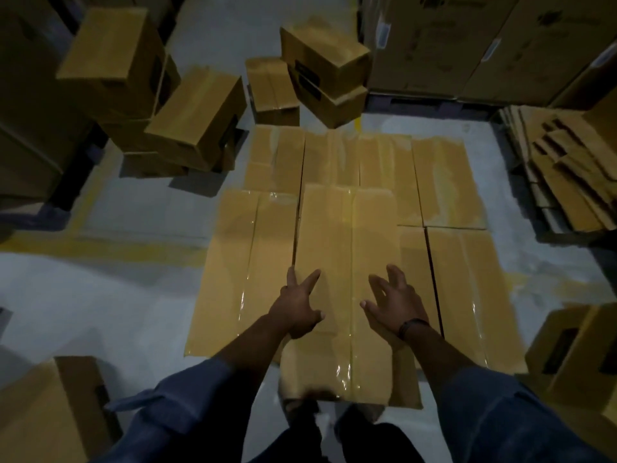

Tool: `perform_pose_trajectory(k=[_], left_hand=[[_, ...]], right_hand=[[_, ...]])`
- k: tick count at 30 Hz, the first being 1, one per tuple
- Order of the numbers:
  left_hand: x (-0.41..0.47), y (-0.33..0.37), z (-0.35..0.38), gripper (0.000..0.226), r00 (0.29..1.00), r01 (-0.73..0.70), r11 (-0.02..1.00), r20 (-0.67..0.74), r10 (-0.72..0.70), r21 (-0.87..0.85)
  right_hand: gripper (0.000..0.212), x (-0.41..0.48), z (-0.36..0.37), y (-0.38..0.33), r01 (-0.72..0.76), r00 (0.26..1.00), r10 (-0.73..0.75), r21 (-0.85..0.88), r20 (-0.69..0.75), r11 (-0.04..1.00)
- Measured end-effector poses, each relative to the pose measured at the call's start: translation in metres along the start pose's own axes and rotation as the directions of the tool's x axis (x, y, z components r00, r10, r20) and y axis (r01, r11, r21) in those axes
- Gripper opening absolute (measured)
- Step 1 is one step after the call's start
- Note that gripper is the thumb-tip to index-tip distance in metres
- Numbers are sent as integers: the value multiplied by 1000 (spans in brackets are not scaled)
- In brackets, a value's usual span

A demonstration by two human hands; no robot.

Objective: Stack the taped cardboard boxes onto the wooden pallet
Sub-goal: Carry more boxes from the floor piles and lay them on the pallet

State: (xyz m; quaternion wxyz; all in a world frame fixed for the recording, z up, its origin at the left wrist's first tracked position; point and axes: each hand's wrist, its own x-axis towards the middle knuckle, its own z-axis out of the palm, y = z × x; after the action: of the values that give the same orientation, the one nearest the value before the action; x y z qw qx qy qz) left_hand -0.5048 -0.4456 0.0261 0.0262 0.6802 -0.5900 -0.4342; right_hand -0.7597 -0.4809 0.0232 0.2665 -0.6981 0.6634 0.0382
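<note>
Right, nearest me both hands are splayed wide and gripping nothing. The left hand [297, 305] is on or just over the near-left part of the centre box [344, 235], and the right hand [394, 302] is the same on its near-right, with a dark band on that wrist. Contact is hard to call in this dim, smeared view; I'd guess a light palm touch.

The centre box lies lengthwise away from me, taped seam up. It seems to ride on top of the bottom layer [233, 262] of taped boxes, its near end poking out past that layer toward my feet. The wooden pallet is hidden under the layer, so I can't see any of it.

Risks: the overhanging near end could tip down if the hands lift off before the box is pushed further on. A hard shove could slide it over the glossy tape and skew it across the gaps below.

Farther out, loose boxes [197, 118] sit piled untidily on the floor [100, 295], with flattened cartons [567, 168] far right.
</note>
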Motion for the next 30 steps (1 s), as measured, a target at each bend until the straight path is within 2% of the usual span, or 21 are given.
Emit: perform_pose_trajectory(k=[7, 19, 24, 30], left_hand=[[36, -6, 10, 105, 997, 70, 997, 6, -71, 18], [146, -52, 47, 115, 991, 130, 959, -23, -128, 252], [146, -75, 74, 123, 995, 95, 895, -24, -94, 435], [131, -77, 72, 124, 994, 52, 883, 60, -90, 466]], right_hand=[[72, 44, 22, 15, 23, 998, -24, 4, 59, 1000], [70, 141, 99, 42, 66, 993, -71, 64, 92, 996], [72, 145, 121, 45, 58, 990, -61, 23, 126, 998], [80, 135, 114, 36, 32, 973, -19, -53, 229, 998]])
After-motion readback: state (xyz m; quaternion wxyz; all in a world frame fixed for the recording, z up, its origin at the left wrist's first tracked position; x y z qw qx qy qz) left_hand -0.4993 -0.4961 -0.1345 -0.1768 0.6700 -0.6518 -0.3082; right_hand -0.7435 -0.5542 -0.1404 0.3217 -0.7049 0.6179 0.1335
